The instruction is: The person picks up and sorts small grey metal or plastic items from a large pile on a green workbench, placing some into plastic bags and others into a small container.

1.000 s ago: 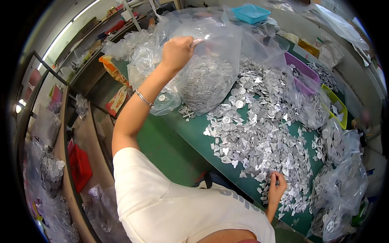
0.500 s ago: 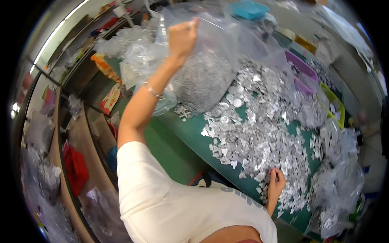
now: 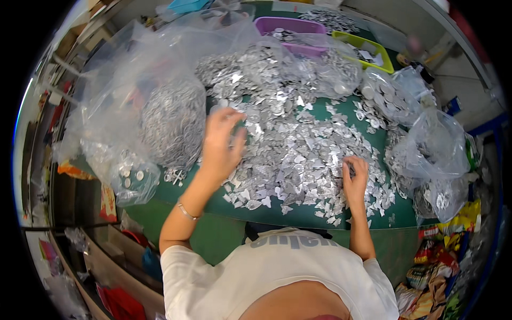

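A broad heap of small flat silver metal pieces point(image 3: 288, 160) in mixed shapes covers much of the green table point(image 3: 256, 216). Over the heap's left side is my left hand point(image 3: 223, 140), its fingers apart and nothing visible in them. My right hand point(image 3: 356, 176) rests at the heap's right part, fingers curled together. Whatever it may pinch is too small to make out. Just left of my left hand stands a large clear plastic bag point(image 3: 122, 69), its lower part filled with small silver pieces point(image 3: 173, 125).
Beyond the heap sit a purple basket point(image 3: 266, 24) and a lime-green basket point(image 3: 386, 61), both with metal pieces. Clear bags of discs point(image 3: 389, 98) and other parts point(image 3: 434, 144) line the right edge. A small bag point(image 3: 133, 184) lies at the left edge, above open shelving point(image 3: 122, 261).
My left hand has come down from the raised upper part of the large bag to the heap, and its fingers have opened. The view has swung round; my right hand stays at the heap.
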The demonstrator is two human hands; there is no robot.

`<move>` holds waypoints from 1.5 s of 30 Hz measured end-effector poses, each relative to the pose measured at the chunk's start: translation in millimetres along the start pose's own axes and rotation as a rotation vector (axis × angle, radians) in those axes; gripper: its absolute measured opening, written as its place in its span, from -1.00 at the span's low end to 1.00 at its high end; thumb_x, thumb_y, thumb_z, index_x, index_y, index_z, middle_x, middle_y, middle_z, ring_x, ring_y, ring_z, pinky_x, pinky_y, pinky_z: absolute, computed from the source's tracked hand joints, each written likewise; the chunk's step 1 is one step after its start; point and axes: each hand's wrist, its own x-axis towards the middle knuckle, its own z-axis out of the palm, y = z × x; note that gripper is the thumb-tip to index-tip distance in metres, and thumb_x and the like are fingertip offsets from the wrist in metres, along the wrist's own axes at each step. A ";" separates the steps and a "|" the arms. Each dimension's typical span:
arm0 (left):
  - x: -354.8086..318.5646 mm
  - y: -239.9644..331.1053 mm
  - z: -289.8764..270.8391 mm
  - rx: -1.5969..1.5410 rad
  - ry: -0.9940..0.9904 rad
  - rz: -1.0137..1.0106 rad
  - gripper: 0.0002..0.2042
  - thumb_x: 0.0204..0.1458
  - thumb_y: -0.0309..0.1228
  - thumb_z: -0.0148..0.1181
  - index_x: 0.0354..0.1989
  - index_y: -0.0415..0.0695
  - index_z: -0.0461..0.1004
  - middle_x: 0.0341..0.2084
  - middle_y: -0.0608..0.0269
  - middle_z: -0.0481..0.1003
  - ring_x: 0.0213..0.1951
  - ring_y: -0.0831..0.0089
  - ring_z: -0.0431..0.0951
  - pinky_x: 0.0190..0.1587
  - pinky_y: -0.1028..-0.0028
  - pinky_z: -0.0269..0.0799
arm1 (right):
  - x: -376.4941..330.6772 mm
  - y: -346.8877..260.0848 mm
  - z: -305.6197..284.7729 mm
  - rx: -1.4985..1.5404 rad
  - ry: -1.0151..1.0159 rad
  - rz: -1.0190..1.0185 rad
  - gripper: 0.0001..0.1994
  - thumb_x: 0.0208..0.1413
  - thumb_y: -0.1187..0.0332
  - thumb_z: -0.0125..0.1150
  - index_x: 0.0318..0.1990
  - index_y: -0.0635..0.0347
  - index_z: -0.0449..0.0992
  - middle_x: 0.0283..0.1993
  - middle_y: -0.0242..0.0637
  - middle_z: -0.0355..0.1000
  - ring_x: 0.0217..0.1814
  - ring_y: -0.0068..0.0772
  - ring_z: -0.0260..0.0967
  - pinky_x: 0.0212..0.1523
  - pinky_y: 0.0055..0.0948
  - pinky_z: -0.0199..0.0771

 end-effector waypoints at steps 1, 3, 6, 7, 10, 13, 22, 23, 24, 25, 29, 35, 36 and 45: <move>-2.3 -3.7 26.1 -0.020 -0.218 -0.062 -0.65 -0.14 -0.54 0.17 -0.10 -0.17 0.36 -0.06 -0.05 0.29 0.01 0.07 0.29 0.02 0.30 0.23 | 8.9 8.4 -0.8 -0.021 0.015 -0.023 -0.82 -0.04 0.50 0.11 -0.23 0.29 0.45 -0.18 -0.14 0.37 -0.07 -0.12 0.23 -0.03 -0.31 0.21; -6.5 -21.5 75.8 -0.029 -0.412 -0.035 -0.58 -0.11 -0.41 0.20 -0.03 -0.17 0.30 0.04 -0.07 0.21 0.09 0.04 0.21 0.09 0.19 0.16 | 28.5 29.0 2.9 -0.048 0.033 -0.082 -0.77 -0.05 0.47 0.12 -0.18 0.28 0.43 -0.15 -0.11 0.37 -0.03 -0.07 0.23 0.00 -0.32 0.20; -13.6 -55.7 140.8 0.227 -0.458 -0.150 -0.45 -0.10 -0.26 0.22 0.08 -0.16 0.21 0.10 -0.05 0.15 0.14 0.01 0.14 0.11 0.06 0.08 | 61.8 43.8 10.6 -0.101 -0.070 -0.151 -0.64 -0.03 0.34 0.17 -0.06 0.27 0.37 -0.01 -0.05 0.30 0.08 0.02 0.16 0.08 -0.23 0.14; -9.4 -59.3 153.3 0.276 -0.459 -0.229 -0.43 -0.10 -0.25 0.21 0.10 -0.15 0.18 0.12 -0.07 0.14 0.15 0.00 0.13 0.12 0.04 0.07 | 70.4 50.9 16.6 -0.169 -0.077 -0.157 -0.59 -0.03 0.29 0.17 -0.02 0.27 0.34 0.04 -0.03 0.26 0.12 0.04 0.12 0.10 -0.19 0.11; -7.3 -63.3 171.5 0.403 -0.456 -0.382 -0.33 -0.11 -0.22 0.22 0.19 -0.12 0.07 0.14 -0.12 0.11 0.12 -0.06 0.16 0.11 0.03 0.07 | 92.1 63.3 39.5 -0.343 -0.210 -0.123 -0.40 -0.03 0.07 0.16 0.10 0.27 0.25 0.18 0.07 0.10 0.24 0.15 -0.05 0.15 0.02 -0.04; -14.0 -71.3 169.3 0.364 -0.431 -0.272 -0.33 -0.11 -0.24 0.22 0.19 -0.13 0.07 0.13 -0.14 0.13 0.07 -0.06 0.22 0.08 0.06 0.11 | 90.2 51.1 64.3 -0.524 -0.343 -0.110 -0.37 -0.06 0.04 0.18 0.10 0.27 0.24 0.17 0.14 0.09 0.23 0.16 -0.05 0.15 0.02 -0.02; 5.8 -79.9 170.3 -0.009 -0.228 -0.007 -0.63 -0.12 -0.46 0.17 -0.08 -0.19 0.34 -0.07 -0.03 0.27 0.05 0.06 0.24 0.09 0.14 0.15 | 142.2 21.1 93.3 -0.209 -0.327 -0.313 -0.50 -0.11 0.24 0.25 -0.08 0.44 0.31 0.02 0.12 0.18 0.10 0.09 0.08 0.06 -0.16 0.14; 13.7 -79.3 178.6 0.064 -0.252 -0.009 -0.63 -0.11 -0.43 0.17 -0.07 -0.18 0.34 -0.07 -0.02 0.27 0.04 0.07 0.24 0.09 0.14 0.14 | 153.8 29.8 104.6 -0.211 -0.267 -0.327 -0.49 -0.10 0.24 0.24 -0.06 0.44 0.29 0.02 0.12 0.19 0.09 0.10 0.08 0.07 -0.14 0.13; 21.1 -78.7 185.7 0.137 -0.275 -0.010 -0.62 -0.10 -0.40 0.16 -0.06 -0.18 0.34 -0.07 0.00 0.28 0.04 0.08 0.25 0.09 0.14 0.14 | 161.9 44.7 123.9 -0.212 -0.207 -0.341 -0.48 -0.10 0.24 0.24 -0.05 0.45 0.28 0.02 0.12 0.19 0.09 0.11 0.09 0.07 -0.13 0.12; 23.1 -78.7 188.4 0.218 -0.300 -0.031 -0.61 -0.09 -0.37 0.16 -0.04 -0.17 0.34 -0.07 0.01 0.28 0.03 0.10 0.25 0.09 0.14 0.14 | 168.2 42.2 134.9 -0.204 -0.165 -0.360 -0.47 -0.10 0.24 0.23 -0.03 0.46 0.26 0.01 0.12 0.20 0.09 0.12 0.09 0.08 -0.11 0.12; 19.3 -73.7 194.8 0.328 -0.295 -0.030 -0.54 -0.15 -0.24 0.19 -0.04 -0.15 0.35 0.15 -0.04 0.09 0.12 0.05 0.12 0.10 -0.11 -0.02 | 186.0 44.2 152.1 -0.205 -0.142 -0.308 -0.42 -0.08 0.24 0.21 0.02 0.47 0.20 0.05 0.19 0.19 0.11 0.20 0.09 0.14 -0.08 0.06; 18.7 -72.3 198.8 0.356 -0.360 -0.201 -0.56 -0.24 -0.19 0.25 -0.19 -0.16 0.37 0.12 -0.04 0.08 0.11 -0.01 0.08 0.04 -0.10 0.03 | 174.7 39.4 159.6 -0.199 -0.161 -0.360 -0.46 -0.19 0.39 0.25 0.04 0.26 0.30 0.11 0.27 0.11 0.20 0.27 0.00 0.18 -0.08 0.06; 17.2 -73.9 197.7 0.340 -0.358 -0.240 -0.56 -0.25 -0.17 0.26 -0.21 -0.16 0.38 0.09 -0.03 0.11 0.09 -0.02 0.10 0.02 -0.07 0.06 | 170.9 37.2 156.4 -0.171 -0.196 -0.358 -0.46 -0.20 0.39 0.26 0.04 0.25 0.31 0.12 0.27 0.10 0.21 0.27 0.00 0.18 -0.08 0.06; 10.4 -75.2 195.0 0.370 -0.296 -0.193 -0.56 -0.22 -0.19 0.24 -0.16 -0.15 0.40 -0.03 -0.03 0.24 0.03 -0.18 0.15 -0.04 0.03 0.21 | 157.6 33.0 172.6 -0.064 -0.199 -0.282 -0.46 -0.17 0.50 0.14 0.08 0.26 0.25 0.19 0.17 0.03 0.26 0.34 -0.14 0.23 -0.06 -0.04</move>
